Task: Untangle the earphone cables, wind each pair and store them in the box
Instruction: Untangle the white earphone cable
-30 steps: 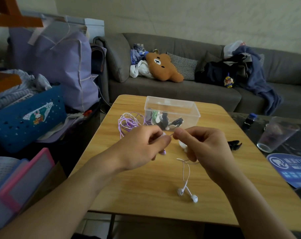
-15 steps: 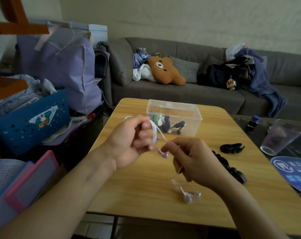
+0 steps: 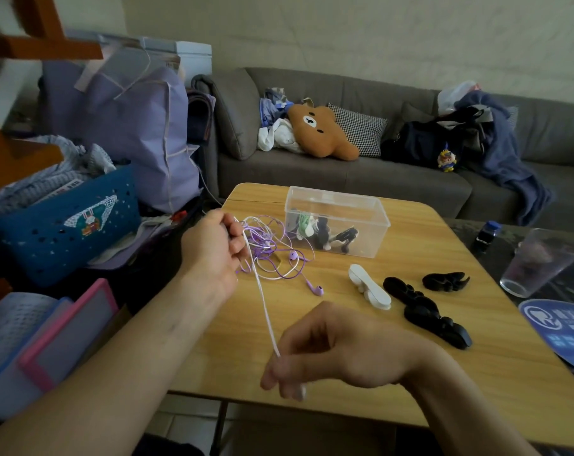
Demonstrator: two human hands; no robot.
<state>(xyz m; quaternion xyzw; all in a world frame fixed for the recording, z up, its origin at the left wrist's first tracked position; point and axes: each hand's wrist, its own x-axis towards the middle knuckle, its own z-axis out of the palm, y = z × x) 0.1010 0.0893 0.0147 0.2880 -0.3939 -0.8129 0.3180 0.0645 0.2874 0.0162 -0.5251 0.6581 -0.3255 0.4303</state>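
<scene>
A white earphone cable (image 3: 262,297) runs taut between my hands. My left hand (image 3: 215,248) grips its upper end at the table's left edge, beside a loose tangle of purple and white cable (image 3: 272,251) with purple earbuds (image 3: 313,286). My right hand (image 3: 315,350) pinches the lower end near the front edge, a white earbud showing under its fingers. The clear plastic box (image 3: 336,205) stands at the back of the wooden table (image 3: 394,373) and holds wound earphones.
A white cable winder (image 3: 369,286) and two black winders (image 3: 425,312) (image 3: 445,280) lie right of centre. A glass (image 3: 535,261) and a blue mat (image 3: 562,327) sit on the right. A sofa is behind; bags and a blue basket crowd the left.
My hands have drawn apart: the left moved up and left, the right down toward me, stretching the white cable out of the tangle. The white earbuds left the table.
</scene>
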